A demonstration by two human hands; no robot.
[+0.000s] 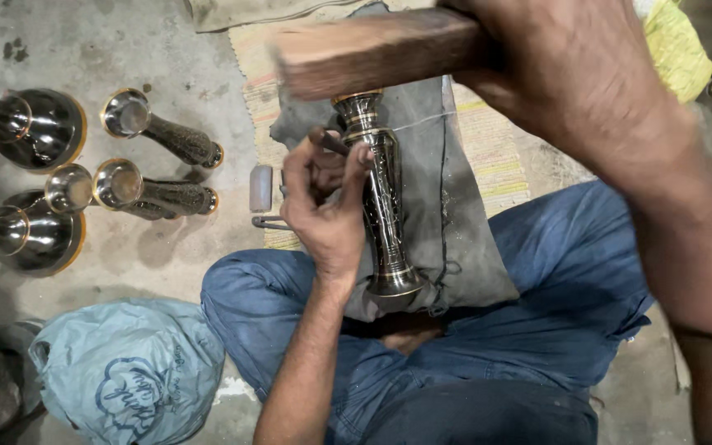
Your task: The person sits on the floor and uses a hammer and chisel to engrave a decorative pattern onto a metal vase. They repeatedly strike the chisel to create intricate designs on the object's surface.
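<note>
The right hand is nearest the camera, raised high and blurred, its fingers clamped round a thick wooden mallet whose long axis runs roughly crosswise, the free end pointing left. That end hangs directly over the top of the metal vase and over the small punch — vase and punch sit below the mallet and toward the person's lap.

Lower down, the left hand is closed on the thin dark punch, pinching it between thumb and fingers, the tool slanting down to the right so its tip meets the vase just under the upper rim. The fingers also rest against the vase's left side. This hand is the nearer of the two to the vase — touching it, while the right is well above.

The vase lies on a grey cloth draped over the person's crossed legs in blue trousers. Its long axis runs away from the body: flared foot near the lap, narrow neck and mouth at the far end. It is dark and polished, with brass-coloured bands and fine engraved pattern along the stem.

Beyond, on the concrete floor to the left, lie more finished vases on their sides, and a small grey block beside a striped mat.
</note>
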